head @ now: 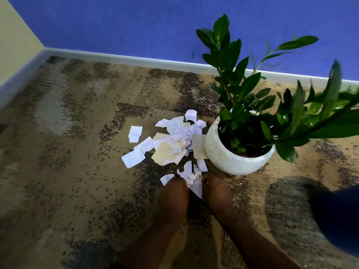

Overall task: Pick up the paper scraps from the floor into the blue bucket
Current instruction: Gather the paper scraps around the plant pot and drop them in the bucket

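Observation:
A pile of white and cream paper scraps (171, 140) lies on the patterned carpet, just left of a white plant pot. My left hand (173, 195) and my right hand (214, 191) are side by side at the pile's near edge, both closed around a bunch of crumpled white scraps (192, 177) held between them. One scrap (166, 179) pokes out beside my left fingers. A dark blue shape (338, 216) at the right edge may be the bucket; it is blurred and cut off.
A white round pot (223, 154) with a leafy green plant (252, 98) stands right of the pile, its leaves spreading over the right side. A blue wall with a white skirting board (136, 61) runs behind. Carpet (77, 152) stretches to the left.

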Demonstrator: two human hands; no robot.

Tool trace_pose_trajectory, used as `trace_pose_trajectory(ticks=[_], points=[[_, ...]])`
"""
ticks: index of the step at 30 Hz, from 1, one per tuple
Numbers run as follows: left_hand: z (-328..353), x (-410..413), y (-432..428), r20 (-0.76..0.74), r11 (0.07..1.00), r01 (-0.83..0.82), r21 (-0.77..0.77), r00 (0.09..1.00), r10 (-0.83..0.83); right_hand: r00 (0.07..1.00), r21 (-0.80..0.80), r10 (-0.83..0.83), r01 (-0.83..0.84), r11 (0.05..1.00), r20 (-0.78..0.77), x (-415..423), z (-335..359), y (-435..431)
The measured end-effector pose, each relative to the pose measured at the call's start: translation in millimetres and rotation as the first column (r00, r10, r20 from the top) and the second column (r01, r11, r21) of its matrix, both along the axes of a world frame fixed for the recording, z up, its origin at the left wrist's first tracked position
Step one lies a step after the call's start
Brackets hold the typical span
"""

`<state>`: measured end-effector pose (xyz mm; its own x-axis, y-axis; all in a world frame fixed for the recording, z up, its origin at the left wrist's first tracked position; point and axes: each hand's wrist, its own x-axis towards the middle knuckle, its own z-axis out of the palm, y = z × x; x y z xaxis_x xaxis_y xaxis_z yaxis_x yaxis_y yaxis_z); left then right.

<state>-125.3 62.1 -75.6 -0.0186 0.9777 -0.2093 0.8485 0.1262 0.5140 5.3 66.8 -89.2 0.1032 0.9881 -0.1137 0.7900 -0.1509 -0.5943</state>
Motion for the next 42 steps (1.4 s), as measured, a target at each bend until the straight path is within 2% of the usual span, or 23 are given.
trace_pose_trajectory(ticks=[5,8,12,16,20,23,27,32,36,42], points=[[3.6,8.7,-23.8,0.134,0.996,-0.09,0.01,0.987,0.088,0.979,0.004,-0.135,0.137,0.991,-0.154,7.9,14.4,-14.0],[10.1,15.4,-38.0,0.107,0.996,-0.091,-0.017,0.99,0.093,0.96,0.013,-0.204,0.21,0.978,-0.194,16.7,27.7,-26.4],[42.7,30.2,-52.6,0.294,0.988,-0.105,0.109,0.953,0.068,0.914,0.065,-0.291,0.321,0.945,-0.284,37.4,61.1,-44.6],[83.4,55.8,-65.2,0.479,0.987,-0.153,0.042,0.87,0.114,0.837,0.099,-0.389,0.456,0.884,-0.383,78.2,109.6,-70.9],[127.2,103.5,-80.0,0.59,0.996,-0.067,0.057,0.807,0.021,0.82,0.228,-0.488,0.558,0.798,-0.299,136.2,174.0,-106.0],[162.8,157.0,-94.0,0.663,0.991,0.087,0.105,0.736,-0.135,0.753,0.4,-0.627,0.648,0.649,-0.203,183.8,219.7,-133.0],[194.6,226.6,-103.5,0.626,0.932,0.276,0.234,0.691,-0.362,0.664,0.4,-0.72,0.727,0.558,-0.2,236.4,245.8,-153.3],[216.0,284.8,-103.6,0.501,0.866,0.411,0.285,0.706,-0.5,0.644,0.262,-0.741,0.761,0.594,-0.19,276.7,244.8,-162.9],[218.4,303.6,-93.3,0.457,0.836,0.509,0.204,0.706,-0.541,0.645,0.264,-0.727,0.762,0.591,-0.235,283.6,245.2,-164.6],[205.7,315.7,-87.1,0.424,0.777,0.623,0.092,0.681,-0.596,0.639,0.288,-0.741,0.763,0.579,-0.205,288.6,242.1,-164.9]])
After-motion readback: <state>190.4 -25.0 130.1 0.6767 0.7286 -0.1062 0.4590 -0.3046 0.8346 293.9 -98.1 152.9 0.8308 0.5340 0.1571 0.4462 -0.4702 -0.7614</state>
